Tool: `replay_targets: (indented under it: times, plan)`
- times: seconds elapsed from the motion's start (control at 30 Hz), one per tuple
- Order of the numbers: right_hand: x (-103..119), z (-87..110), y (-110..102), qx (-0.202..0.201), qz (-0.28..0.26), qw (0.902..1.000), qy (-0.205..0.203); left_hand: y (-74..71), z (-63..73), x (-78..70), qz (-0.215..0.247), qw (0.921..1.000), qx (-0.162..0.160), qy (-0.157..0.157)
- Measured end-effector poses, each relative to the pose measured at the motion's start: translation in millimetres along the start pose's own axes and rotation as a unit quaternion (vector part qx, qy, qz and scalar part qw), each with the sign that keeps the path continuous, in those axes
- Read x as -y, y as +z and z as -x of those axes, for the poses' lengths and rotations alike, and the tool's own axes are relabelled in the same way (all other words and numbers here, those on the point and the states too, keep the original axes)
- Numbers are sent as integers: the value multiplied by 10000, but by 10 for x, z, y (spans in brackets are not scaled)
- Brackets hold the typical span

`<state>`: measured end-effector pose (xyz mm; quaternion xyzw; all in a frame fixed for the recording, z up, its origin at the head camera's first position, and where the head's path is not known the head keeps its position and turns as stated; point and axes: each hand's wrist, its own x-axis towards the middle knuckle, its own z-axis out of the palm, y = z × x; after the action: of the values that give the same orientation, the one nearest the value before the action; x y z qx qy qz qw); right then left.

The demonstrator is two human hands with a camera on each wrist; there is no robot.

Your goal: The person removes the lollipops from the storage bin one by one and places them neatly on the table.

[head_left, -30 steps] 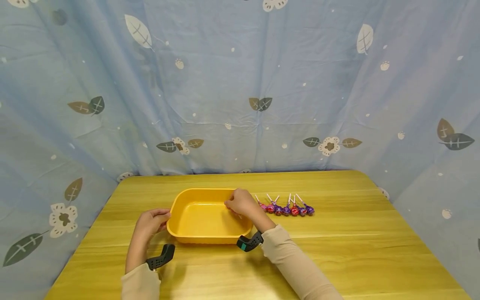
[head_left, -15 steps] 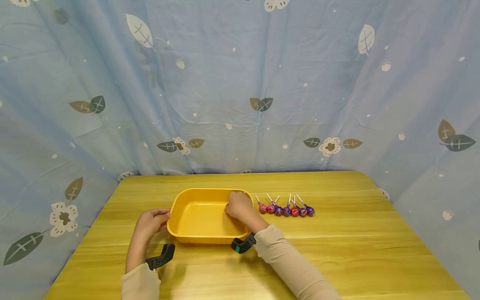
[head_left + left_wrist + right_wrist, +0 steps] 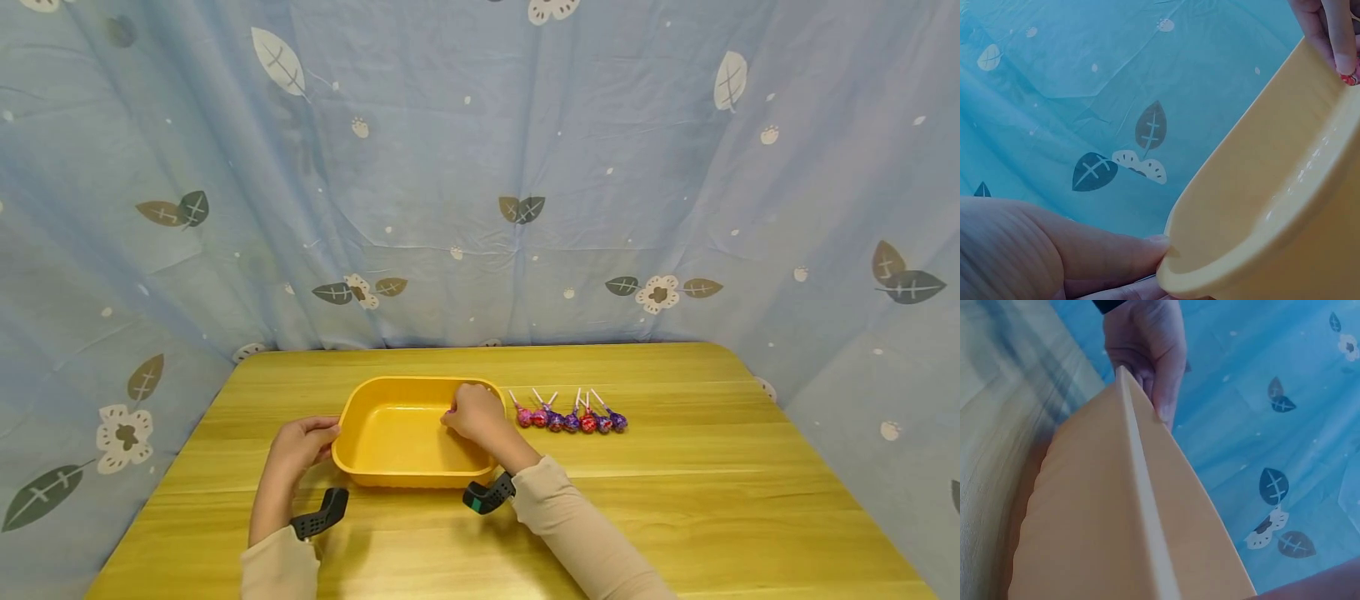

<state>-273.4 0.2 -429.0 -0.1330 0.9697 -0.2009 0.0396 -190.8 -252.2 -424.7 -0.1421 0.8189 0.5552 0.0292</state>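
A yellow plastic basin (image 3: 405, 479) stands on the table, with no lollipop showing on the visible part of its floor. My left hand (image 3: 298, 446) pinches its left rim, thumb on top, as the left wrist view also shows. Inside the basin, toward its right end, my right hand (image 3: 480, 414) grips a lollipop (image 3: 1350, 79). Only a bit of its red wrapper peeks out at the fingertips; the stick is hidden by the hand. Just right of the basin lies a row of wrapped lollipops (image 3: 572, 422) in pink, red and purple, sticks pointing away.
The wood-grain table (image 3: 712, 500) extends to the right and front of the basin. Behind it hangs a blue curtain (image 3: 450, 167) with leaf and flower prints. A black wrist mount (image 3: 487, 493) on the right arm sits close to the basin's front rim.
My right hand has moved lower into the basin's right end, and its fingers have shifted slightly left. The left hand, the basin and the row of lollipops have stayed in place.
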Motion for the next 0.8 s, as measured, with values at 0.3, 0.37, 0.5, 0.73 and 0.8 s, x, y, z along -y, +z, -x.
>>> replay_targets:
  times: [0.3, 0.37, 0.5, 0.73, 0.8]
  plan:
    - [-72, 49, -53, 193, -892, 9956, -225, 6, -1, 5, 49, 10000, -10, 5]
    - [-92, 55, -64, 239, -1174, 9925, -258, 7, -5, 9, 42, 10000, -13, 5]
    - [-130, 65, -85, 345, -1683, 9849, -221, 3, -7, 13, 36, 10000, -1, 4]
    - [-162, 132, -164, 380, -2357, 9710, -160, 1, -10, 15, 56, 10000, 21, 11]
    - [-171, 150, -190, 403, -2584, 9651, -140, 2, -12, 17, 48, 10000, 15, 12]
